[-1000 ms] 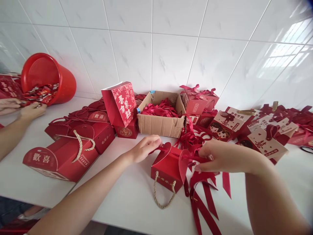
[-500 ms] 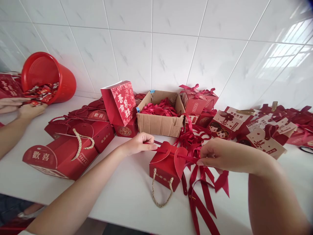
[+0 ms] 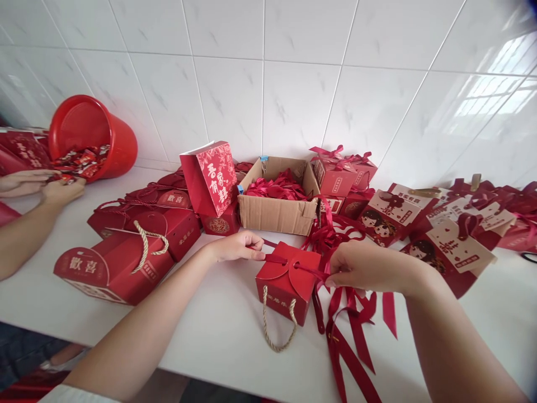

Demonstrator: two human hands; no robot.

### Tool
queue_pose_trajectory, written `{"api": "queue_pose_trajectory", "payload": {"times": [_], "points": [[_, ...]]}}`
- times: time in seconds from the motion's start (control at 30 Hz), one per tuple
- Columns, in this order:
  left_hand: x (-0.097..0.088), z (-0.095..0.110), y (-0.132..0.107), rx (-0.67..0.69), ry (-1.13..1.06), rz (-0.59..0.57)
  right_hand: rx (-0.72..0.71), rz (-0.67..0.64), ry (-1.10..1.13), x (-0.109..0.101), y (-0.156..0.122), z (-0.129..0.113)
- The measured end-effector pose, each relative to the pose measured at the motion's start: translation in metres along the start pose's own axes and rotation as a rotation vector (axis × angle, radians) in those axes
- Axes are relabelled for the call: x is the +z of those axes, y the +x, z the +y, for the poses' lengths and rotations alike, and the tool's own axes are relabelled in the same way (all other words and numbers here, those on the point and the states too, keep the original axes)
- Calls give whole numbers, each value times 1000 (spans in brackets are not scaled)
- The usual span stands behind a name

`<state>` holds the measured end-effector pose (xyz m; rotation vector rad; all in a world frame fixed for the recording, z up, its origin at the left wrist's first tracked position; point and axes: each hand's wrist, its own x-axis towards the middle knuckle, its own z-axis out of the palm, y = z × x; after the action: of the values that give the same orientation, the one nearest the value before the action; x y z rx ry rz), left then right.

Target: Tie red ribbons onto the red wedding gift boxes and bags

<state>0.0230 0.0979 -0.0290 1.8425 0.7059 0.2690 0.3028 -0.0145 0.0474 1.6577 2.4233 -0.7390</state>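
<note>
A small red gift box (image 3: pixel 282 288) with a rope handle stands on the white counter (image 3: pixel 218 341) in front of me. A red ribbon (image 3: pixel 308 271) runs across its closed top flaps. My left hand (image 3: pixel 232 247) pinches the ribbon's left end just beside the box. My right hand (image 3: pixel 361 266) pinches the ribbon's other end at the box's right side. Loose red ribbons (image 3: pixel 348 341) lie under and below my right hand.
A cardboard box of ribbons (image 3: pixel 274 212) sits behind. Larger red boxes (image 3: pixel 121 263) lie left, a standing red bag (image 3: pixel 210 178) beside them. Finished boxes (image 3: pixel 335 170) and printed boxes (image 3: pixel 444 240) fill the right. Another person's hands (image 3: pixel 46 187) reach into a tipped red bucket (image 3: pixel 94 134) of sweets.
The box's top flaps have come down flat and the ribbon is drawn tighter across them. My right hand has moved in toward the box. The view shifted slightly.
</note>
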Motion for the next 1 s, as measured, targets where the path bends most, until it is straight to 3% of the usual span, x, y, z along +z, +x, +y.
{"api": "queue_pose_trajectory", "payload": {"times": [0.33,0.57,0.63,0.73,0.9,1.0], "points": [[1,-5,2,-63,49,-110,8,-79,142,-5,5,-2],[-15,4,-12,9,65,-119,26,-79,193,-12,4,19],[-22,18,-19,88,51,-77,-21,-77,242,-18,-5,26],[-30,49,-27,211,24,-70,-219,-35,395,-28,-23,30],[-30,119,-35,307,93,-147,-532,55,656,-34,-35,16],[-19,160,-39,298,303,46,-575,156,770,-31,-30,2]]}}
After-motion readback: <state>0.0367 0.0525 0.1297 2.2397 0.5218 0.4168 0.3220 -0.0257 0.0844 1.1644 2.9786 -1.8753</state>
